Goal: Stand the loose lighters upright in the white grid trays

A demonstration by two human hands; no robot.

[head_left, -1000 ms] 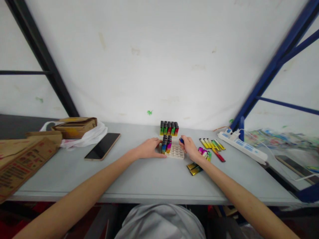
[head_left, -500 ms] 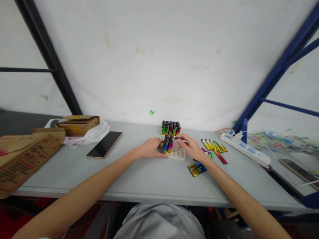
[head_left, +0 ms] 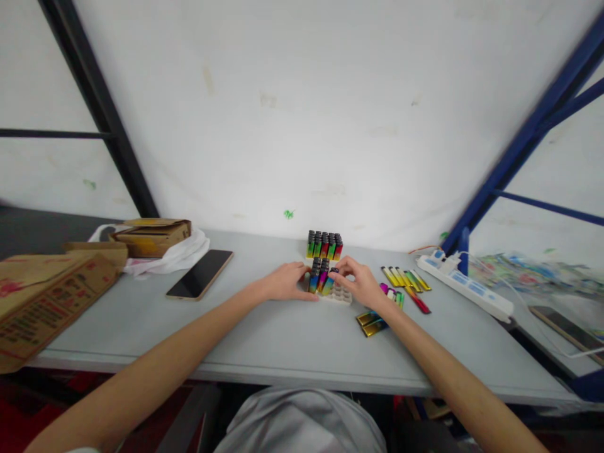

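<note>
Several colourful lighters (head_left: pixel 314 280) with dark tops stand upright in the left columns of a white tray (head_left: pixel 340 296) with rows of holes. My left hand (head_left: pixel 287 282) grips the tray's left side, its thumb along the front corner and its fingers by the outer lighters. Between the thumb and fingers of my right hand (head_left: pixel 358 281) is a blue-and-yellow lighter (head_left: pixel 329 283), tilted over the tray beside the standing ones. Whether its base sits in a hole I cannot tell. Loose lighters (head_left: pixel 372 322) lie on the table near my right wrist.
Behind the tray stands a block of upright lighters (head_left: pixel 324 245). More lighters (head_left: pixel 406 277) lie to the right, before a white power strip (head_left: pixel 465 283). At left are a phone (head_left: pixel 201 275), a small carton (head_left: pixel 151 239) on a white bag, and a larger cardboard box (head_left: pixel 61 296).
A blue-and-yellow lighter in my right hand has come down beside the standing lighters, now showing in front of them. My left hand stays at the tray's left side. The view has shifted slightly.
</note>
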